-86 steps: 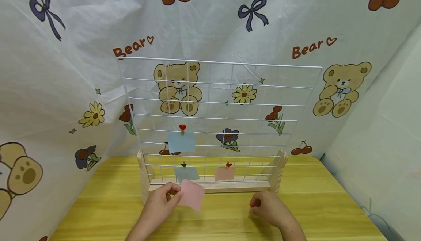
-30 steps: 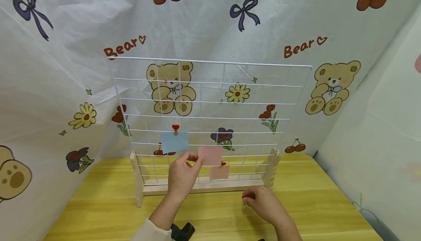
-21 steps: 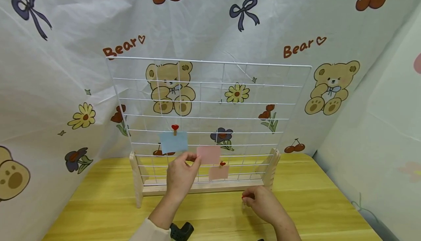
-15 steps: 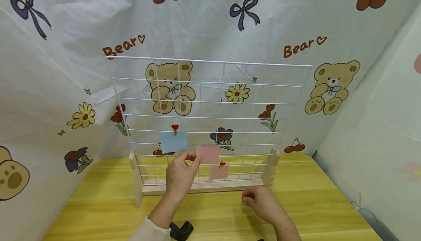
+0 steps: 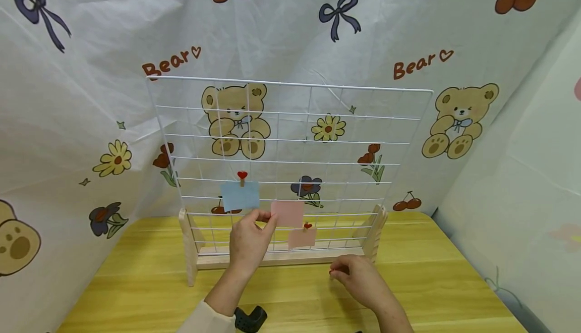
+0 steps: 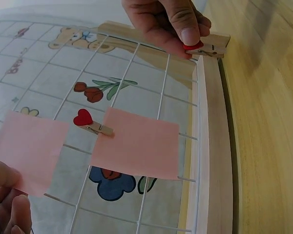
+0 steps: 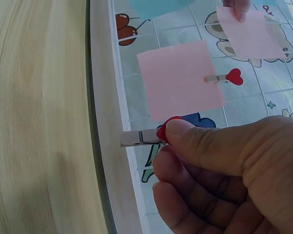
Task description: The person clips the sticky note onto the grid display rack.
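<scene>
My left hand (image 5: 268,218) pinches a loose pink note (image 5: 287,213) by its left edge and holds it flat against the white wire grid (image 5: 290,141), right of a clipped blue note (image 5: 239,196). Below it hangs a second pink note (image 5: 301,237), clipped by a red-heart peg (image 6: 85,119). My right hand (image 5: 336,271) hovers low over the table in front of the grid's wooden base (image 5: 281,258), pinching a wooden clothespin (image 7: 144,137) with a red heart. The left wrist view shows the held note (image 6: 29,156) and the right hand's peg (image 6: 207,47).
The grid stands in a wooden stand with side posts (image 5: 187,247) on a yellow wooden table (image 5: 431,282). A printed bear curtain (image 5: 68,121) closes in the back and both sides. A black wrist mount (image 5: 247,319) sits near the front edge.
The left hand has lifted the pink note from just above the table up against the grid and now holds it still. The right hand has shifted slightly left with its clothespin.
</scene>
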`<state>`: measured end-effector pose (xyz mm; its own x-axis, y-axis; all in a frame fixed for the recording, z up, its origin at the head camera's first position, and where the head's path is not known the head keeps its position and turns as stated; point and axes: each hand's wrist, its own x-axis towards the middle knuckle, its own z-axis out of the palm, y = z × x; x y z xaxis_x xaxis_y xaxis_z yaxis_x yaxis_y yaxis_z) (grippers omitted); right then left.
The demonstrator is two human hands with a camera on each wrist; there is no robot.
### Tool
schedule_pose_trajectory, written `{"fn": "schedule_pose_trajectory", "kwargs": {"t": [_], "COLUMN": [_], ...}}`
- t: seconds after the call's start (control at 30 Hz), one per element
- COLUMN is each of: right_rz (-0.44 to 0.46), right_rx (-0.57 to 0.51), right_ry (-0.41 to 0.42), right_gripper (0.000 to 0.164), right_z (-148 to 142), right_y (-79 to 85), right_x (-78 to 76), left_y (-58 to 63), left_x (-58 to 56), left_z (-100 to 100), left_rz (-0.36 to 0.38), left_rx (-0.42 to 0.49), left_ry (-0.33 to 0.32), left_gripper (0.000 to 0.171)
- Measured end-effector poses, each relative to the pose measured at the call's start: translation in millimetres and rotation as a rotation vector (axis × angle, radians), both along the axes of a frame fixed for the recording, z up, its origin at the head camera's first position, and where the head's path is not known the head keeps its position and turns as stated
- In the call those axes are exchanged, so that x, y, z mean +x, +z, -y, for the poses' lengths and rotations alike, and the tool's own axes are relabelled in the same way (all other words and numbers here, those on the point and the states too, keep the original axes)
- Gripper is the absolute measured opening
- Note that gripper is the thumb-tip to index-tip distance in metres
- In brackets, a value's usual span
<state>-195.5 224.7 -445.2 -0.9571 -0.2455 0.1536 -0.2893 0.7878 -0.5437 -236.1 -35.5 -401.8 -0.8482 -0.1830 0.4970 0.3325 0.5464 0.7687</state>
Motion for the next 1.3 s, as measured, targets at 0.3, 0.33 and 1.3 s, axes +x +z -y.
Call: {"fn": "schedule_pose_trajectory", "kwargs": {"t": [0.3, 0.33, 1.3], "right_rz": [-0.017, -0.019, -0.596], "right_rx": [-0.044, -0.057, -0.217], "right_ry": [-0.018, -0.021, 0.034], "right_gripper": [0.005, 0.005, 0.024], "right_z": [5.6, 6.3, 42.3], "right_y": [-0.9, -0.7, 2.7], "right_x": [0.1, 0.1, 1.2], "left_y": [-0.1, -0.2, -0.7], "left_x": [-0.9, -1.0, -3.2], "left_z": [0.3, 0.3, 1.8], "left_rz": [-0.001, -0.003, -0.022], "left_rx": [0.013, 0.013, 0.007], "left_ry": [-0.010, -0.010, -0.017], "left_gripper": [0.016, 0.016, 0.015]}}
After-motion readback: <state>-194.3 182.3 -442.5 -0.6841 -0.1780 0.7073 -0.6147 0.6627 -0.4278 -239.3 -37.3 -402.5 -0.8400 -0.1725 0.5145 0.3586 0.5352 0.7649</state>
